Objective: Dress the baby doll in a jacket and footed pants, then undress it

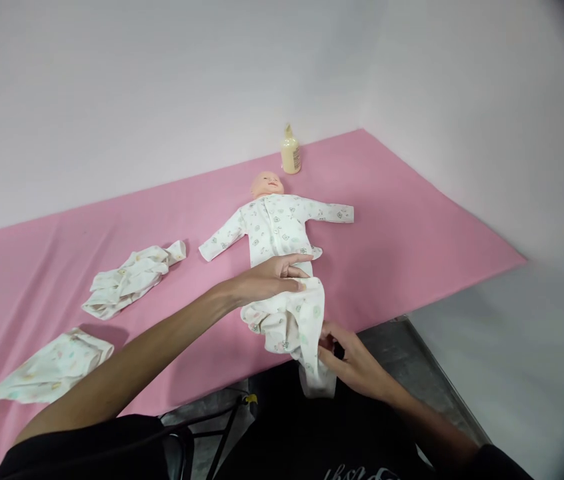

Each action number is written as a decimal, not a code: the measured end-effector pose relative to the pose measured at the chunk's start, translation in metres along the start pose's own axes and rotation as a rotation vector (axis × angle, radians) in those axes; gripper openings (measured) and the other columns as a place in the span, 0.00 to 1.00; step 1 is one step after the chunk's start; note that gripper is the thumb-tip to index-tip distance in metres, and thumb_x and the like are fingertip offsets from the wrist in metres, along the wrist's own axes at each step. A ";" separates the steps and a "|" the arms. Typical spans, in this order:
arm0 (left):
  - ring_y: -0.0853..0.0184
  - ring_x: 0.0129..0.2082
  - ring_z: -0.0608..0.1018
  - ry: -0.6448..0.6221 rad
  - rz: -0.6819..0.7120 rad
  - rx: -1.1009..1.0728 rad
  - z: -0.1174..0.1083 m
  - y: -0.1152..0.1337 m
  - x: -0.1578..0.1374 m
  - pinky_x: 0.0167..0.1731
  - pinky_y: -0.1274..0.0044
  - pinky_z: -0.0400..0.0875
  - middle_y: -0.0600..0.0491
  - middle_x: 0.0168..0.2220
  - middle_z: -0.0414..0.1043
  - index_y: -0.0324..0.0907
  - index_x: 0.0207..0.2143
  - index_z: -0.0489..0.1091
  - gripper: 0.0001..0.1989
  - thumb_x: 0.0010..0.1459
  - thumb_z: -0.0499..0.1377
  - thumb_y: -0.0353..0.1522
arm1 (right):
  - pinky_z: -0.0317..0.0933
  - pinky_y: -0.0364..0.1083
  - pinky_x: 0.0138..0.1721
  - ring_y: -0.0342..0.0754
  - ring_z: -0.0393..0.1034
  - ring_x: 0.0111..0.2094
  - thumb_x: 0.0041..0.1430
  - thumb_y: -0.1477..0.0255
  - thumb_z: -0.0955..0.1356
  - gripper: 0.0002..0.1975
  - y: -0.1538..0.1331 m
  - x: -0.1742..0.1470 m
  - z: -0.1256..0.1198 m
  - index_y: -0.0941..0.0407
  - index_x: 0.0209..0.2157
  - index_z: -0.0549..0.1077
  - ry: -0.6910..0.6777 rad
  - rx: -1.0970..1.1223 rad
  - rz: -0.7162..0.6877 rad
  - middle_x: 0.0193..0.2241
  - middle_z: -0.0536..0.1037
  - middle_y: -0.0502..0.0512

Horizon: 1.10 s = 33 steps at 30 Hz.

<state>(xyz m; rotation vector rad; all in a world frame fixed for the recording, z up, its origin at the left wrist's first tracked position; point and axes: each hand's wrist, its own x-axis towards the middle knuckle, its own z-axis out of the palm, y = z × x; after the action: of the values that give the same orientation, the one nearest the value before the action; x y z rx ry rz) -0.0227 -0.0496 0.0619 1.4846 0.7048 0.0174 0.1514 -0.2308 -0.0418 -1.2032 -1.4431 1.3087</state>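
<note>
A baby doll [267, 183] lies on its back, dressed in a white long-sleeved baby top [275, 230] with small prints. White printed baby pants [289, 320] are bunched at the doll's lower end and hang past the table's near edge. My left hand [279, 277] is closed on the upper band of the pants, thumb on top, just below the top's hem. At the hanging pant leg, my right hand [352, 360] grips the fabric's right side with thumb and fingers. The doll's legs are hidden by the cloth and my left hand.
A pump bottle [291, 155] of pale yellow liquid stands beyond the doll's head. Two crumpled white printed garments, one upper [135, 280] and one lower [55, 367], lie left on the pink tablecloth [387, 227]. A white wall is behind; a black chair frame [225, 433] is below.
</note>
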 end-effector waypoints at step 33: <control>0.70 0.28 0.73 -0.087 -0.063 -0.192 0.007 -0.022 0.017 0.30 0.76 0.70 0.55 0.26 0.69 0.37 0.36 0.71 0.14 0.44 0.66 0.26 | 0.62 0.45 0.40 0.45 0.69 0.37 0.64 0.74 0.66 0.05 -0.054 0.110 -0.035 0.56 0.40 0.74 0.214 -0.325 -0.449 0.37 0.76 0.53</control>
<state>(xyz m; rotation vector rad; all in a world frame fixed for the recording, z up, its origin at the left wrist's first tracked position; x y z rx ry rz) -0.0150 -0.0515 0.0349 1.2711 0.6603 -0.0274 0.1574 -0.1159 0.0130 -1.0955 -1.6842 0.6402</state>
